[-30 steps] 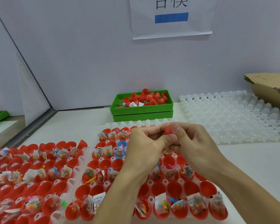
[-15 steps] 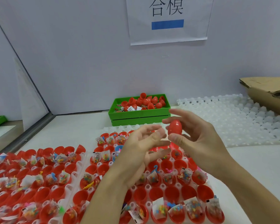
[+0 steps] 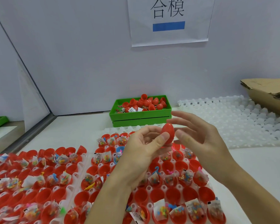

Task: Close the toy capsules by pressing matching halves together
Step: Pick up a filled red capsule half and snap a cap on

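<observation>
One closed capsule (image 3: 168, 134) up in the air, and it has just switched hands! Half a second back the right hand had this red egg pinched between thumb and forefinger; now the left thumb (image 3: 160, 141) is pressed against its front, with the fingers behind it curled round the shell. So the left hand (image 3: 145, 152) has a firm pinch on it, held upright above the far rows of the tray. The right hand (image 3: 199, 138) has let go: fingers spread and nearly straight, relaxed, just beside the egg on its right, holding nothing. Whether a fingertip is brushing the shell I cannot tell.

A second ago both hands were bunched together around something red, squeezing; now the egg looks whole, no gap at the seam that I can make out. That reads as one capsule finished, my judgement only.

Moving outward: beneath the hands lies the white tray (image 3: 158, 162) of open red halves (image 3: 103, 171), many carrying little bagged toys (image 3: 187, 176), a good few bare. A second tray (image 3: 81, 165) just like it sits to the left. Beyond, the green bin (image 3: 141, 116) holds loose red halves, and an empty white tray (image 3: 233, 117) spreads to the right, beside a cardboard box (image 3: 268, 94).

Plenty of halves left open, so the job looks barely dented. Next call is likely parking this egg somewhere.
</observation>
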A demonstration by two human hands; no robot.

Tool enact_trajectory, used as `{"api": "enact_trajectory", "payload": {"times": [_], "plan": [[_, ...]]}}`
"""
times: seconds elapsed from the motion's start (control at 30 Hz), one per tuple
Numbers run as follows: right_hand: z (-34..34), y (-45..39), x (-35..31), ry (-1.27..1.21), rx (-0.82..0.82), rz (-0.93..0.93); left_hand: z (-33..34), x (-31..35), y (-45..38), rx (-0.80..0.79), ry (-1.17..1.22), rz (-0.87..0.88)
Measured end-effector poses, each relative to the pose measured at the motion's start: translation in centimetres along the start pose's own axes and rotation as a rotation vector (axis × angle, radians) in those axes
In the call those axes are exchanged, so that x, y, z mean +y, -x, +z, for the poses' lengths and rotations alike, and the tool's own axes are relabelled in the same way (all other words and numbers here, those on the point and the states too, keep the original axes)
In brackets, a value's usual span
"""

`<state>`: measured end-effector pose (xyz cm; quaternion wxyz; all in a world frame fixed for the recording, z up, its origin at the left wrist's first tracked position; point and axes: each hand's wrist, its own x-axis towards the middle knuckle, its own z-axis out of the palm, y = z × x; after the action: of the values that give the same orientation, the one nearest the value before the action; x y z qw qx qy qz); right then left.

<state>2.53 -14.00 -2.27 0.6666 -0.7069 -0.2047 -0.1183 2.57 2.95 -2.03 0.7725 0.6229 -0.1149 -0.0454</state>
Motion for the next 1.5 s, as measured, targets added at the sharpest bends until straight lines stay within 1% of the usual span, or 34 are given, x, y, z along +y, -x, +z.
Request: {"api": "enact_trajectory", "payload": {"times": [0.07,0.13,0.17,0.23,0.33,0.4,0.57,0.67,0.73,0.9,1.03,1.3,1.5], "plan": [[-0.11,-0.14,0.09,-0.108,0.035,0.130,0.04,-0.03,0.00,0.036,-0.140,0.068],[-0.06,-0.18,0.03,-0.208,-0.009,0.243,0.25,0.05,0.05,0.044,-0.236,0.125],[0.01,-0.13,-0.02,-0.233,-0.032,0.262,0.36,0.08,0.07,0.049,-0.262,0.148],[0.14,-0.01,-0.12,-0.216,-0.044,0.239,0.51,0.12,0.11,0.057,-0.309,0.199],[0.29,0.13,-0.23,-0.071,0.017,0.150,0.55,0.04,0.21,0.078,-0.406,0.254],[0.26,0.16,-0.11,-0.032,0.061,0.118,0.60,-0.10,0.21,0.088,-0.448,0.257],[-0.11,0.09,-0.13,0.014,0.100,0.076,0.57,-0.22,0.14,0.127,-0.407,0.231],[-0.17,0.08,-0.22,0.006,0.079,0.065,0.31,-0.15,0.04,0.084,-0.341,0.188],[-0.11,0.10,-0.20,-0.013,0.067,0.068,0.24,-0.07,0.02,0.091,-0.343,0.187],[0.00,0.14,-0.11,-0.086,0.076,0.079,0.10,0.03,0.01,0.163,-0.471,0.266],[0.27,0.17,-0.04,-0.076,0.121,0.059,0.27,-0.07,0.09,0.154,-0.452,0.299],[0.44,0.32,-0.12,-0.109,0.115,0.045,0.61,0.23,0.35,0.118,-0.393,0.374],[0.53,0.26,-0.25,-0.100,0.109,0.031,0.66,0.08,0.29,0.120,-0.431,0.446]]}}
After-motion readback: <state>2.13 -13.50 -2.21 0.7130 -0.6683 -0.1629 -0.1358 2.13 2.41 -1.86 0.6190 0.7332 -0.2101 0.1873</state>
